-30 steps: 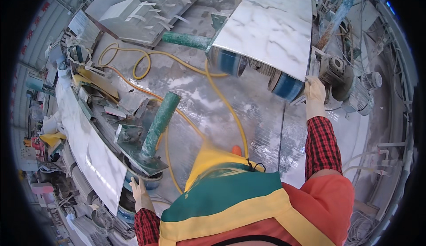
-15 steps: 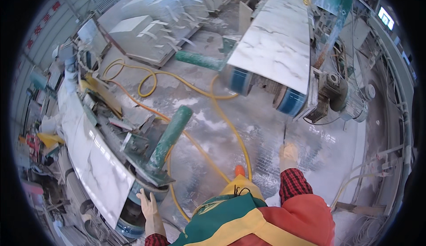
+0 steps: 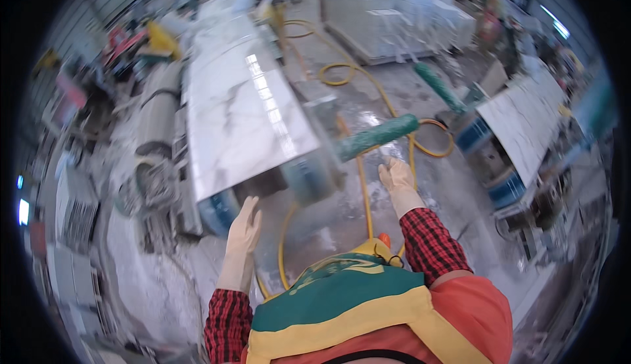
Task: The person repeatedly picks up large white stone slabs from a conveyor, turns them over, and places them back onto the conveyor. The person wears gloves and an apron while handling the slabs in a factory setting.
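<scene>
The right hand (image 3: 397, 179) has been moved away from the second slab (image 3: 526, 117), and the view has been turned leftward. The white marble slab (image 3: 243, 108), glossy and grey-veined, is laid at left over blue rollers (image 3: 220, 213). Near its close edge, the left hand (image 3: 243, 229) is held with fingers extended, nothing grasped; contact cannot be told. The right fingers are loosely bent, unloaded, near the green cylinder (image 3: 378, 137).

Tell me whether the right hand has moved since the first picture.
Yes: the right hand has moved left, away from the right-hand marble slab, whose near corner it was beside earlier; it now appears near the green cylinder.
</scene>
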A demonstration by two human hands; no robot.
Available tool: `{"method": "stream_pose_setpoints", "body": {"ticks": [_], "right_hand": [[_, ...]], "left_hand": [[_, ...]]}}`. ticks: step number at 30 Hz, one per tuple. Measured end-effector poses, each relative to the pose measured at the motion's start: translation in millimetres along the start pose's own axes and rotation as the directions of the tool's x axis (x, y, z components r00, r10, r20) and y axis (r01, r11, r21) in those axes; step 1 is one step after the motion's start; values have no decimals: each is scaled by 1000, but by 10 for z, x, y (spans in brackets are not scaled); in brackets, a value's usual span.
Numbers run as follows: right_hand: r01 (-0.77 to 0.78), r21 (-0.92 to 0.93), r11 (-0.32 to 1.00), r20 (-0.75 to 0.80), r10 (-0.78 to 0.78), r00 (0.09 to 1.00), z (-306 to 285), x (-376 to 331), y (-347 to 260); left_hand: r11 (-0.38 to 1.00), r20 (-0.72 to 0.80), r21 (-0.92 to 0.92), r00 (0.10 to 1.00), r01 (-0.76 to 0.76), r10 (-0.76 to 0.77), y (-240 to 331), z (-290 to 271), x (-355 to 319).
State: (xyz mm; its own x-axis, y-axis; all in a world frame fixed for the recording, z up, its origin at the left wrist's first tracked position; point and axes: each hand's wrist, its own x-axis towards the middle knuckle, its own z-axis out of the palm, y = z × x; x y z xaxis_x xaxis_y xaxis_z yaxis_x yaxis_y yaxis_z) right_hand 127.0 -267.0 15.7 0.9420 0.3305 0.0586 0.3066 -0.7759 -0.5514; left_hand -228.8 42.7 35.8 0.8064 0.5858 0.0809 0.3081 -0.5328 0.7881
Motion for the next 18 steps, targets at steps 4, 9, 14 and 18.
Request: {"method": "stream_pose_setpoints", "body": {"ticks": [4, 9, 14, 18], "right_hand": [[217, -112, 970, 123, -203, 971, 109, -69, -836], [431, -58, 900, 85, -426, 901, 542, 90, -1318], [730, 0, 683, 13, -730, 683, 843, 299, -1791], [731, -145, 667, 62, -731, 680, 1334, 648, -1913]], "left_hand": [[997, -255, 66, 966, -34, 50, -442, -377, -354], [948, -320, 297, 947, 117, -17, -546, -597, -618], [883, -324, 446, 946, 147, 7, -534, -788, -443], [861, -280, 503, 957, 75, 80, -696, -786, 74]]}}
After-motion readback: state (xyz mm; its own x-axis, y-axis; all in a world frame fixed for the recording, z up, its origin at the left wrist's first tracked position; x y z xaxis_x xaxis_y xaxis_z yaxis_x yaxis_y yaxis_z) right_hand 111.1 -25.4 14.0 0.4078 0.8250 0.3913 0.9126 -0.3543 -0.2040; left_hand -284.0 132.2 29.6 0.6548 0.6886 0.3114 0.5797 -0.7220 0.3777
